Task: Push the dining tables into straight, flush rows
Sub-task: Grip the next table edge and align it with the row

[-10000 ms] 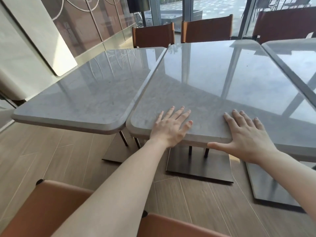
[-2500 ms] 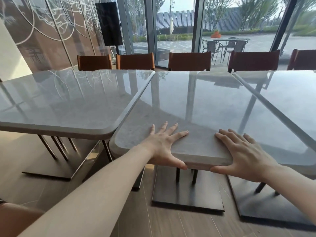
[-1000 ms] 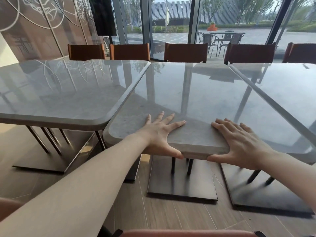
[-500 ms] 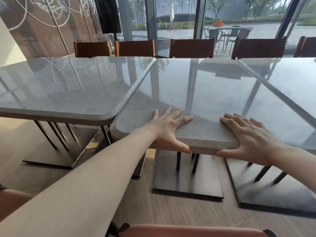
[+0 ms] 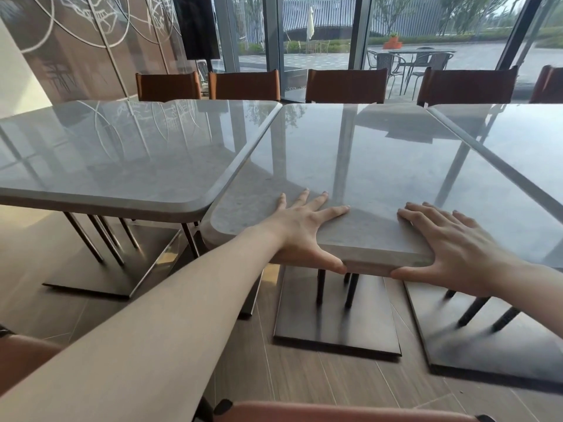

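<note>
The middle table (image 5: 359, 166) is gripped at its near edge by both hands. The left hand (image 5: 301, 229) and the right hand (image 5: 457, 248) are laid with fingers flat on the surface and thumbs hooked under the edge. The left table (image 5: 115, 153) meets it at the far corner only; the right table (image 5: 524, 141) lies alongside.

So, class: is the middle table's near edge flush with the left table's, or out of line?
Out of line: the middle table sticks out nearer than the left table.
</note>
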{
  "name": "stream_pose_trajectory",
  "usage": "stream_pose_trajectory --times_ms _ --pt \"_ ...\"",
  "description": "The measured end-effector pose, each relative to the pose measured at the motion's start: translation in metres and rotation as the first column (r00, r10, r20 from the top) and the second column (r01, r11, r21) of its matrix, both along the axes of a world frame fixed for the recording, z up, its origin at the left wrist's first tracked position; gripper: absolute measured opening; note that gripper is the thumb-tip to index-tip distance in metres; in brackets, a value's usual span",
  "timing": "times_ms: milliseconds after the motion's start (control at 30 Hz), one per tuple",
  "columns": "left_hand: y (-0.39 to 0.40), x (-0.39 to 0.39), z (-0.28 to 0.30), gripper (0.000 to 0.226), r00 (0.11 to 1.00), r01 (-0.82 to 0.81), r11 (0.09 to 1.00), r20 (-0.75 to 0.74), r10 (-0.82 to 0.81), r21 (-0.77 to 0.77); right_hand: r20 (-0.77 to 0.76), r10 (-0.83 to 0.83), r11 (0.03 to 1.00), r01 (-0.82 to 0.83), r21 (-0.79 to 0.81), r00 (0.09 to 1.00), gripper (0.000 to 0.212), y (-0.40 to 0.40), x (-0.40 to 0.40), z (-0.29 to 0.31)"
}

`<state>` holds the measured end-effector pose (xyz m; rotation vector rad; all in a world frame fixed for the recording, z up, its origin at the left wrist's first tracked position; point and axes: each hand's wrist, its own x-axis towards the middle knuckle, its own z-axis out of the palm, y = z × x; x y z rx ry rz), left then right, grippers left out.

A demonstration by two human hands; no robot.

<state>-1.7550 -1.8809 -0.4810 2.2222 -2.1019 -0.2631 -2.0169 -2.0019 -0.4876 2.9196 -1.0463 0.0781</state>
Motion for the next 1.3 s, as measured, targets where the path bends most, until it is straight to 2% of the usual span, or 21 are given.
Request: stream_pose_trajectory --times_ms 700,1300 --pt "-0.005 0.003 0.0 0.112 1.0 0.009 1.0 0.001 -0.009 0.004 0.012 0.001 1.0 -0.001 0.017 1.0 0.126 -0.004 0.002 0.0" --pt "-0.026 0.016 0.0 0.112 1.0 0.001 1.0 -0.001 -0.001 -0.002 0.012 0.0 1.0 0.0 -0.02 1.0 0.136 -0.021 0.016 0.002"
